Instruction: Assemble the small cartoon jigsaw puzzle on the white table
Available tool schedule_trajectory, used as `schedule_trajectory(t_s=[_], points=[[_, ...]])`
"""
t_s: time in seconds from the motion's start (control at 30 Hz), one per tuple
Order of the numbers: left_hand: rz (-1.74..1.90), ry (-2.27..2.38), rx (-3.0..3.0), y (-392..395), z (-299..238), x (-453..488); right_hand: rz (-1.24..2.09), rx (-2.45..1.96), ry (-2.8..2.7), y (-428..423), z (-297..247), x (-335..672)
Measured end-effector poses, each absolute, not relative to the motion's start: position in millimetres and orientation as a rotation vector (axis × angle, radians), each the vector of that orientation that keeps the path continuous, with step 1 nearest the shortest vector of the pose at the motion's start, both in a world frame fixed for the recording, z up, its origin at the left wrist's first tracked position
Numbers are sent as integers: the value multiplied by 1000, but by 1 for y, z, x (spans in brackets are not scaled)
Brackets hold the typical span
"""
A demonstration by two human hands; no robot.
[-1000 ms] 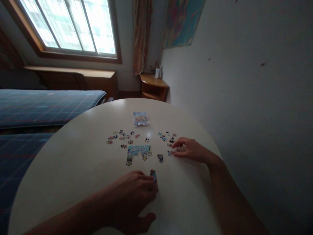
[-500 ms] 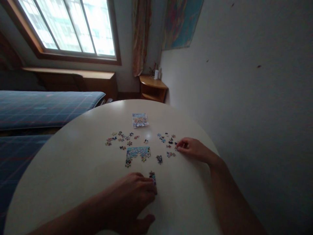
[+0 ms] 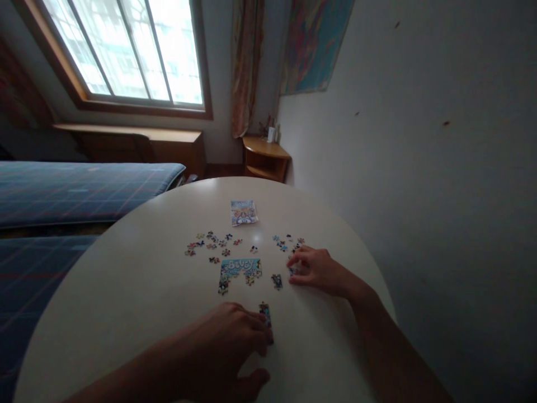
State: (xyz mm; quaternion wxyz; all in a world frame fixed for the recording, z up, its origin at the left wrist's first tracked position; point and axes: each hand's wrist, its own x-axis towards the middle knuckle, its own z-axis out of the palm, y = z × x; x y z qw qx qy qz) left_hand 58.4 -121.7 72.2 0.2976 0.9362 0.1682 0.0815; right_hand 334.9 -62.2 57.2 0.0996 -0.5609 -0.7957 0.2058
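My left hand point(image 3: 235, 341) lies low over the table, thumb apart and fingers stretched onto a narrow strip of joined puzzle pieces point(image 3: 265, 311). The fingers partly cover that strip. Farther right, my right hand point(image 3: 314, 270) has its fingertips and thumb around a small cluster of joined puzzle pieces point(image 3: 292, 271) on the table. Between the hands lies a small joined puzzle section point(image 3: 277, 281). Left of it is the partly assembled puzzle point(image 3: 240, 265), with "Bluey" lettering along its top and a jagged lower edge.
Loose puzzle pieces point(image 3: 213, 242) are scattered behind the assembled part, with another group point(image 3: 282, 244) beyond my right hand. A printed picture packet point(image 3: 244, 213) lies farther back on the round white table point(image 3: 168, 291). A wall stands close on the right, a mattress point(image 3: 84, 190) on the left.
My right hand has moved slightly left and toward me, from the loose pieces onto the joined cluster. The left hand stays on the strip. The view has tilted a little upward.
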Motion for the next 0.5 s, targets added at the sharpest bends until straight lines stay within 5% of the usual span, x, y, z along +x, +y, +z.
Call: schedule_trajectory(t_s=[0.5], points=[[182,425,2446,-116,64,58,671,-1743,-2299,-62,58,340]])
